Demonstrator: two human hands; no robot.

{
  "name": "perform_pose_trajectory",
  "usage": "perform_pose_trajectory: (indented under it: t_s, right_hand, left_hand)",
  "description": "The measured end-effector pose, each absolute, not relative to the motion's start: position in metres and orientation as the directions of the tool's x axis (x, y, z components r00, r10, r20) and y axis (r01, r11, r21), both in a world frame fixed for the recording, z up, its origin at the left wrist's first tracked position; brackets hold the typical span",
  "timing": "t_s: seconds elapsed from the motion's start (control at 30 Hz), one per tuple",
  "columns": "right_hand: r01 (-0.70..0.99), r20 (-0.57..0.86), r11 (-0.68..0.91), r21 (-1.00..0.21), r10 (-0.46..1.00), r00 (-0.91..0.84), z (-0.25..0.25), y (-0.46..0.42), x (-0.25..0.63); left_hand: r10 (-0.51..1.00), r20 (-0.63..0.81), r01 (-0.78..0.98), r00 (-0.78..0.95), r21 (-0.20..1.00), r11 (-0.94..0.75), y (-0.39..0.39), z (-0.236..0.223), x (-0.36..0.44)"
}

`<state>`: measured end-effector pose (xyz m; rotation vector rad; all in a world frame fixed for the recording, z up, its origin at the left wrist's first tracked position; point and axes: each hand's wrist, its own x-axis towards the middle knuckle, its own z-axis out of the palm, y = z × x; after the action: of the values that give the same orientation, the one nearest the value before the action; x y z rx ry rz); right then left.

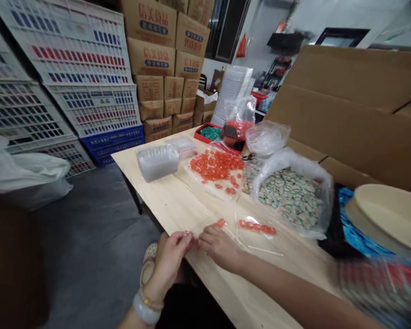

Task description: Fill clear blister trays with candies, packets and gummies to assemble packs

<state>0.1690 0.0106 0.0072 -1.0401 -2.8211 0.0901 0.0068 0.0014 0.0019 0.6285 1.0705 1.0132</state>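
A: Grip first. Left hand point(173, 256)?
B: Thumb and fingers drawn in at the tips. Blurred; can't tell what they pinch.
A: Right hand point(222, 249)?
B: Just beside it, fingers curled down near the table point(178, 201) edge. Their undersides are hidden, so can't tell the hold.
A: Where's the orange stuff?
B: One orange piece point(221, 222) just past the right fingers. Short row of orange pieces point(256, 227) on the tabletop, right of that hand.
A: Farther out?
B: Loose orange pile point(214, 164) on clear plastic. Clear packs point(157, 162) left of it, open bag of striped pieces point(291, 196) right.
A: Edges?
B: Red tray point(202, 139) with green pieces point(210, 133) at the far end; cream basin point(393, 212) far right; stacked crates point(96, 103) left, cartons point(154, 57) beside them.
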Motion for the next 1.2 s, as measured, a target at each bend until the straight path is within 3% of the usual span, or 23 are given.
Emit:
perform_pose_trajectory:
  t_s: [0.1,0.23,0.37,0.47,0.6,0.7,0.8,0.9,0.97,1.03,1.1,1.2]
  right_hand:
    - [0.631,0.130,0.772,-0.074,0.635,-0.761,0.007,0.009,0.164]
    - [0.680,0.142,0.701,-0.213,0.711,-0.689,0.008,0.011,0.157]
    - [0.699,0.108,0.650,-0.297,0.750,-0.652,0.002,0.015,0.154]
    - [0.702,0.094,0.607,-0.373,0.777,-0.622,0.004,0.013,0.157]
    - [0.627,0.225,0.444,-0.640,0.888,-0.400,0.025,-0.019,0.163]
    - [0.450,0.179,0.268,-0.852,0.956,-0.231,0.037,-0.061,0.165]
    - [0.320,0.105,0.131,-0.938,0.990,-0.096,0.041,-0.096,0.165]
    - [0.140,0.015,0.007,-0.990,0.998,0.055,0.037,-0.117,0.169]
    - [-0.094,-0.124,-0.113,-0.989,0.984,0.125,0.032,-0.123,0.174]
    - [-0.355,-0.285,-0.227,-0.907,0.951,0.120,0.029,-0.125,0.180]
    - [-0.545,-0.398,-0.332,-0.769,0.917,0.003,0.029,-0.125,0.188]
    - [-0.664,-0.427,-0.457,-0.592,0.877,-0.222,0.032,-0.128,0.201]
  left_hand:
    - [0.899,-0.417,-0.367,0.137,0.821,0.437,0.001,0.001,0.009]
    - [0.887,-0.447,-0.436,0.116,0.779,0.450,-0.001,0.001,0.012]
    - [0.894,-0.445,-0.601,-0.055,0.730,0.326,-0.003,0.003,0.012]
    - [0.892,-0.441,-0.605,-0.098,0.738,0.298,-0.007,0.011,0.006]
    - [0.873,-0.465,-0.491,0.147,0.732,0.472,-0.026,0.027,0.005]
    - [0.746,-0.538,-0.408,0.393,0.625,0.666,-0.046,0.031,0.015]
    - [0.637,-0.594,-0.354,0.492,0.532,0.769,-0.060,0.027,0.029]
    - [0.604,-0.570,-0.274,0.557,0.561,0.781,-0.066,0.023,0.043]
    - [0.613,-0.527,-0.212,0.588,0.631,0.746,-0.068,0.023,0.052]
    - [0.633,-0.470,-0.143,0.615,0.723,0.676,-0.067,0.025,0.060]
    - [0.635,-0.398,-0.066,0.662,0.813,0.578,-0.064,0.028,0.065]
    - [0.567,-0.302,0.055,0.766,0.910,0.411,-0.057,0.033,0.067]
